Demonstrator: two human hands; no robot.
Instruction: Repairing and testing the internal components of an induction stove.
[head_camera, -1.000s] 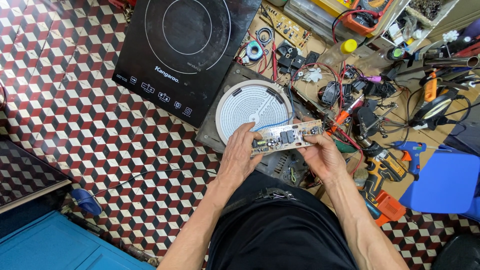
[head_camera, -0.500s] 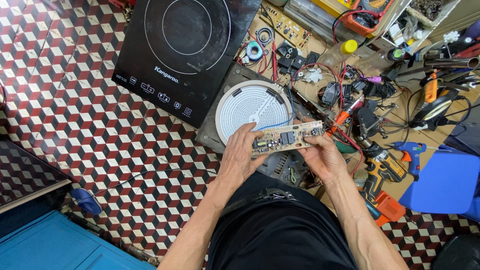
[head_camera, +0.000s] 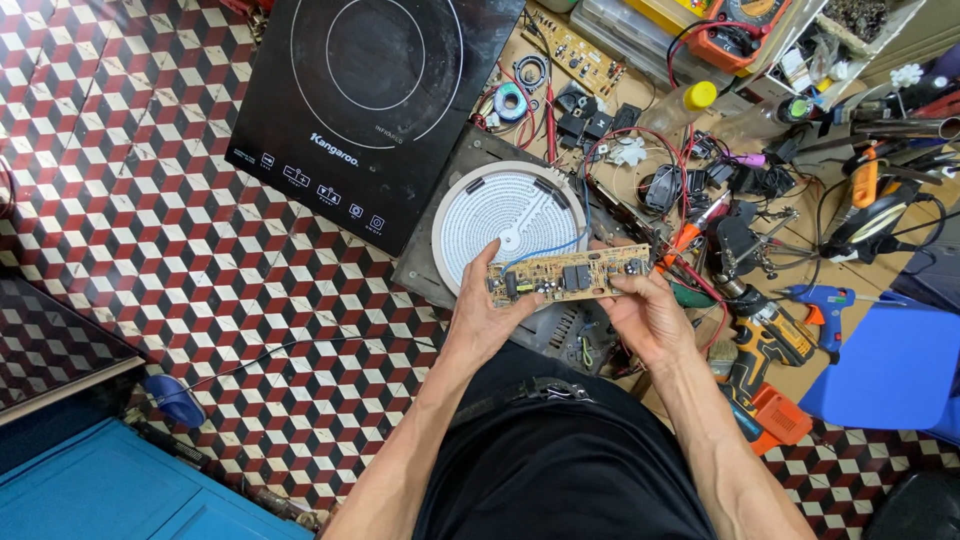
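A long tan circuit board with small black parts is held level between both hands. My left hand grips its left end, thumb on top. My right hand grips its right end. Blue wires run from the board to the round white heating coil, which sits in a dark open cooker base just beyond the hands. The black glass cooktop panel lies apart, further left on the floor.
Red, white and black patterned floor tiles lie to the left. To the right are an orange cordless drill, a blue glue gun, pliers, wires, another circuit board and a blue stool. A blue box sits bottom left.
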